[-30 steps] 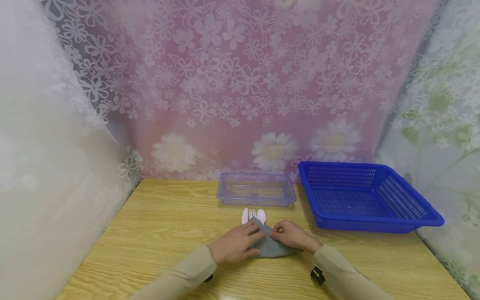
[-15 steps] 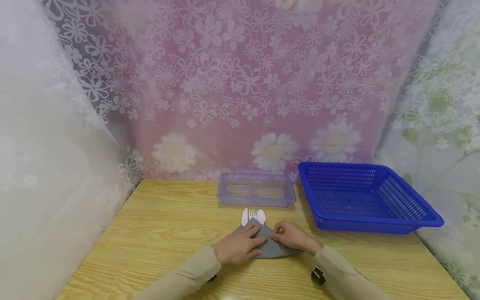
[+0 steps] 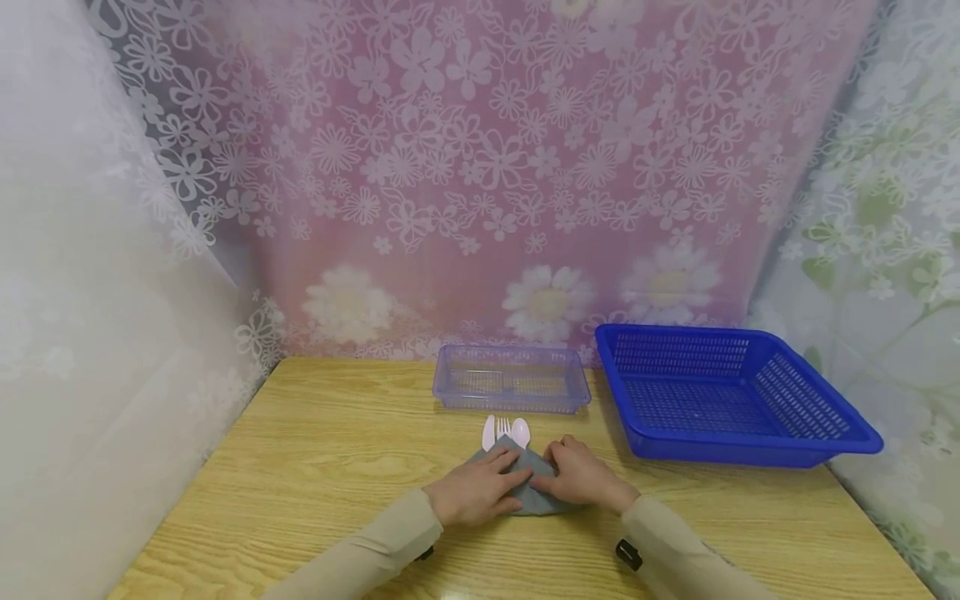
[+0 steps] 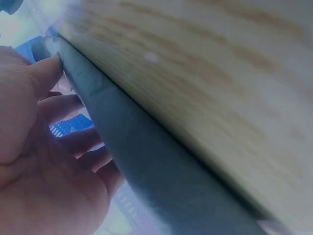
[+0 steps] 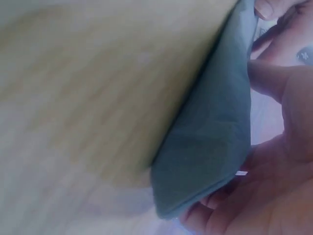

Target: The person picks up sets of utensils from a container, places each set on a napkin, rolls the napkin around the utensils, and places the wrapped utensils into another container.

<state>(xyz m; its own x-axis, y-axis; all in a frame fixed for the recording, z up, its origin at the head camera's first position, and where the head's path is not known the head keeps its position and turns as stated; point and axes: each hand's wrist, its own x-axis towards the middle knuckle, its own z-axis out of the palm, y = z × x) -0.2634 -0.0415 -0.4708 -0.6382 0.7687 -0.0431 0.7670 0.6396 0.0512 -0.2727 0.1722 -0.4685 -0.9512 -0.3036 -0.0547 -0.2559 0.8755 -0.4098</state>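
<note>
A grey cloth napkin (image 3: pixel 534 502), folded to a peak at its far end, lies at the middle of the table over the lower parts of a white knife (image 3: pixel 489 435), fork (image 3: pixel 503 427) and spoon (image 3: pixel 521 432). Only the upper ends of the cutlery show. My left hand (image 3: pixel 474 493) rests on the napkin's left side with its fingers spread. At the right side, my right hand (image 3: pixel 583 477) holds the cloth, fingers bent and thumb against it. The right wrist view shows the folded right corner of the napkin (image 5: pixel 205 132) beside the curled fingers.
Behind the cutlery stands a pale purple, see-through basket (image 3: pixel 512 400). A larger blue basket (image 3: pixel 735 446) is at the right rear of the wooden table (image 3: pixel 337 433). Floral curtains (image 3: pixel 465 167) hang at the back and both sides.
My right hand has shifted slightly, its thumb moving left over the napkin and its fingers spreading from their pinch. The left hand has slid a little right and then stayed.
</note>
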